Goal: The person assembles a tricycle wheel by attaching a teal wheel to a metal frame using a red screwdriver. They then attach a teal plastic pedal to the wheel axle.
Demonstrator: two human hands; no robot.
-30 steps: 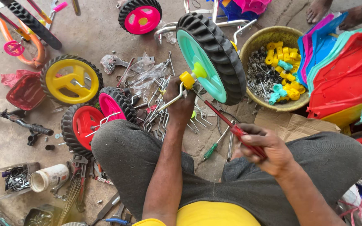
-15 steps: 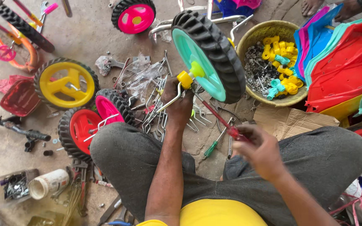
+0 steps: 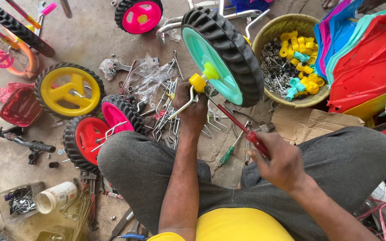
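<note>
- Head view: the left hand [image 3: 192,109] is clenched around a bent silver metal bracket rod [image 3: 180,107], which runs from the fist up to a yellow plastic cap [image 3: 197,82] at the hub.
- Just above that hand stands a black-tyred training wheel with a turquoise plastic disc [image 3: 222,53], held tilted off the floor, its lime-green hub piece [image 3: 210,71] touching the yellow cap.
- The right hand [image 3: 275,158] grips a red-handled screwdriver [image 3: 246,131]; the shaft slants up and left toward the wheel's hub, passing just right of the left hand.
- Between the 2 hands, on the floor, lies a green-handled screwdriver [image 3: 227,151].
- Under and left of the left hand spreads a heap of silver metal bracket rods [image 3: 166,118].
- Further left of the left hand lie 3 small wheels: a pink-disc wheel [image 3: 120,114], a red-disc wheel [image 3: 83,140] and a yellow-spoked wheel [image 3: 70,91].
- Well above the left hand sits another pink-disc wheel with a yellow centre [image 3: 138,15].
- Above the right hand stands a round yellowish bowl [image 3: 287,22] holding yellow and turquoise plastic caps mixed with grey metal hardware.
- Right of the bowl leans a stack of coloured plastic seat shells [image 3: 365,58], red on top.
- A flattened piece of brown cardboard [image 3: 309,122] lies just above the right hand.
</note>
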